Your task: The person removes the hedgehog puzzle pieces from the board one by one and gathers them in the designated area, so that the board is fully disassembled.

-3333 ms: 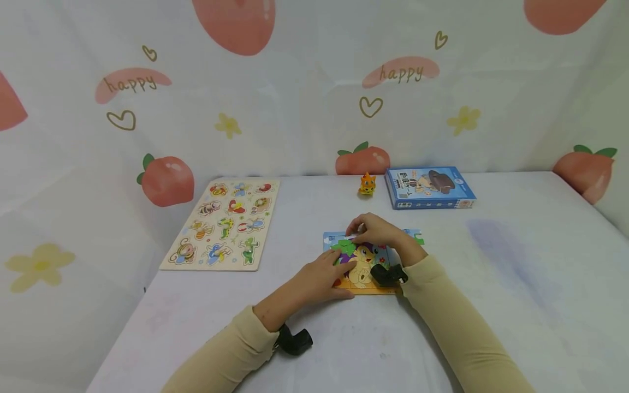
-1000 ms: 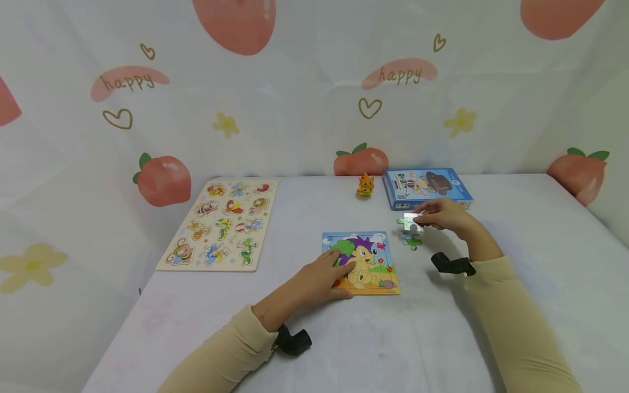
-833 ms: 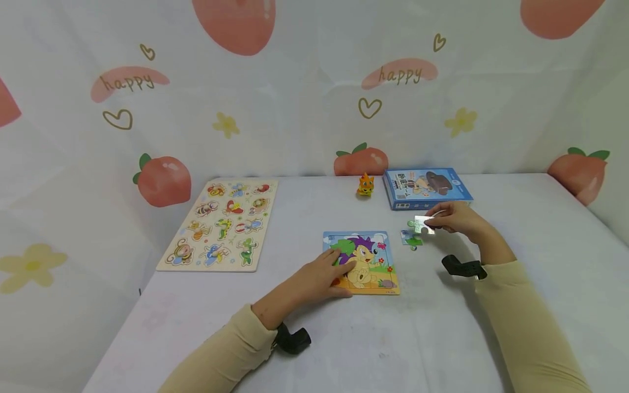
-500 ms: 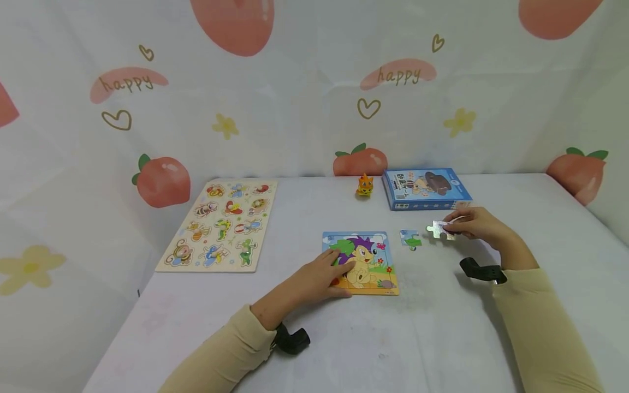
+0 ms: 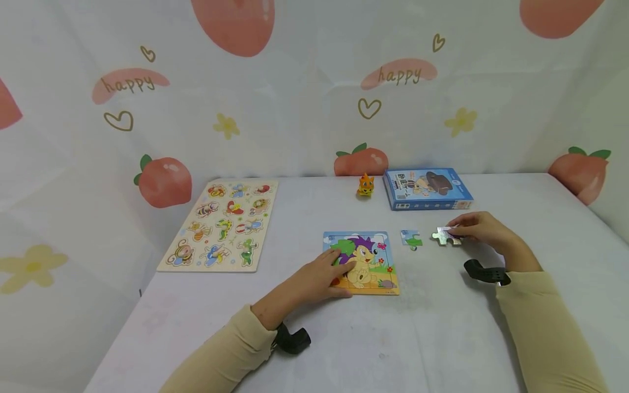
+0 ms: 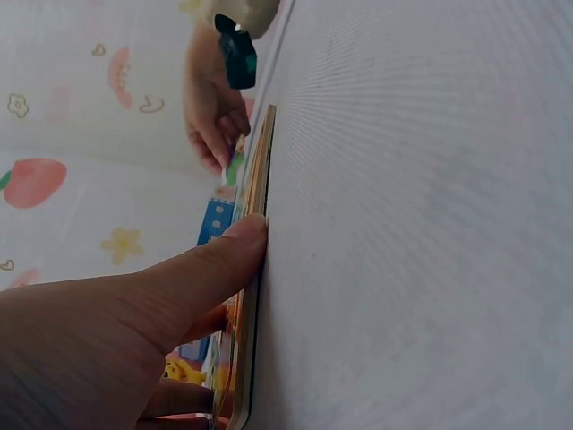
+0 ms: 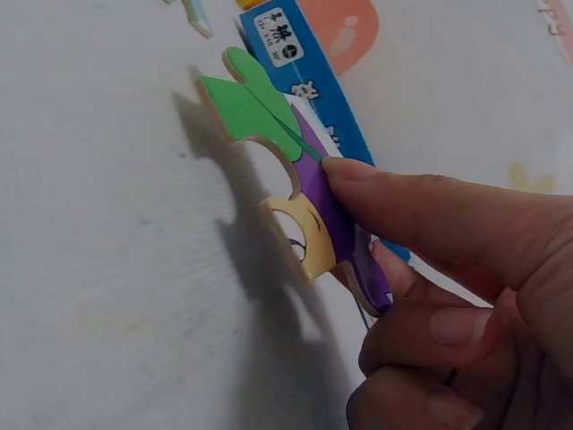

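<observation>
On the left, I judge that the square wooden jigsaw board with a purple-spined hedgehog (image 5: 368, 271) could slide across the white cloth (image 5: 339, 355) if the left hand (image 5: 318, 277) pressed sideways. Centrally, the flat blue-and-green jigsaw piece (image 5: 410, 237), loose just beside the board, could be displaced by a low sweep. On the right, the purple, green and cream jigsaw piece (image 7: 320, 193) could twist or drop, since I see it gripped near one edge.

Pose: left fingers spread over the board's left part, thumb at its near edge. The right hand (image 5: 484, 229) pinches its piece, tilted and apparently raised, other fingers curled.
</observation>
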### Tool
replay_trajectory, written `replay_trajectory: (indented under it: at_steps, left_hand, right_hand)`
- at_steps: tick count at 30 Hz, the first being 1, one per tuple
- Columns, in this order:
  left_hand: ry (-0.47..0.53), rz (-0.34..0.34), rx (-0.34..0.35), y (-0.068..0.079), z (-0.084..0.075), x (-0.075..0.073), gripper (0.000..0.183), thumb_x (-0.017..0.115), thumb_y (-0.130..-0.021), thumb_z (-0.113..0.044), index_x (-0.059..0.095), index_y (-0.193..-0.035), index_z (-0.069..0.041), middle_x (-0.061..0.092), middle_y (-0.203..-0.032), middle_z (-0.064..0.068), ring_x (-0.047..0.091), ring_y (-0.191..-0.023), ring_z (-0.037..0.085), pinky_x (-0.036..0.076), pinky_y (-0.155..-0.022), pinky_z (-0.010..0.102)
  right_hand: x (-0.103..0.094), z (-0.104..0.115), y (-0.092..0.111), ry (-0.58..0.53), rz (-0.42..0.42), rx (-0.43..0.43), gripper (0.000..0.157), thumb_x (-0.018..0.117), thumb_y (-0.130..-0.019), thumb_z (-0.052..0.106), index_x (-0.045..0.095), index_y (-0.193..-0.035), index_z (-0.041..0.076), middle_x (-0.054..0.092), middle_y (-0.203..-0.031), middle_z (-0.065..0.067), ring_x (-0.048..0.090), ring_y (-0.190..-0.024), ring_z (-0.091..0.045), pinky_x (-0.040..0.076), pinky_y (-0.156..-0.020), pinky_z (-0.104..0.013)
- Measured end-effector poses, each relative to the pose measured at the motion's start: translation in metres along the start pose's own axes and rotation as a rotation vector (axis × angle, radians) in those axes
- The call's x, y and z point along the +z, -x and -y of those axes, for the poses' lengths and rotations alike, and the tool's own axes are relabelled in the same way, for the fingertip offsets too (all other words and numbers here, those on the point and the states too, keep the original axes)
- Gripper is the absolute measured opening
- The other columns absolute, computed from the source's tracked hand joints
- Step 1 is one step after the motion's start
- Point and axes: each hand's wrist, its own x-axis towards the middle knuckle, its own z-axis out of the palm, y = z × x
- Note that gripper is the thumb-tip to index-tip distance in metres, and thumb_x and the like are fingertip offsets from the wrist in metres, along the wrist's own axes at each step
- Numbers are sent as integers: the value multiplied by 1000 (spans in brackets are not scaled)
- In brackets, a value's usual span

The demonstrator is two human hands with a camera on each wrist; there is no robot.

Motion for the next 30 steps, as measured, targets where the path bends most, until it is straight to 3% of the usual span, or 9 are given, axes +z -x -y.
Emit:
replay_trajectory:
  at_steps: [13, 16, 23, 30]
  left_hand:
    - [17, -2, -2, 0, 0, 1, 68, 56, -84, -56, 35, -144, -31, 25, -154, 10, 21, -143, 27, 34, -109, 45]
    - [17, -4, -1, 0, 0, 1, 68, 56, -84, -56, 35, -144, -31, 24, -154, 10, 20, -143, 27, 34, -109, 46]
    - [17, -3, -8, 0, 1, 2, 69, 57, -84, -56, 34, -144, -32, 24, -154, 9, 21, -143, 26, 36, -108, 45]
    - [16, -7, -1, 0, 1, 2, 69, 56, -84, -56, 34, -144, -31, 24, -154, 10, 21, -143, 27, 36, -108, 46]
  right_hand:
    - [10, 1, -1, 71, -73, 35, 42, 65, -87, 31, 61, -108, -5, 58, -99, -9, 43, -91, -23, 35, -71, -28]
    - [10, 0, -1, 82, -74, 29, 43, 66, -86, 30, 60, -110, -5, 59, -98, -8, 44, -89, -21, 37, -70, -25]
    - [6, 0, 3, 163, 17, -60, 54, 73, -80, 32, 56, -118, -3, 54, -96, -8, 44, -79, -15, 34, -66, -27]
    - [8, 0, 3, 142, 1, -63, 49, 72, -81, 29, 59, -115, -4, 57, -89, -4, 45, -76, -12, 36, -63, -23]
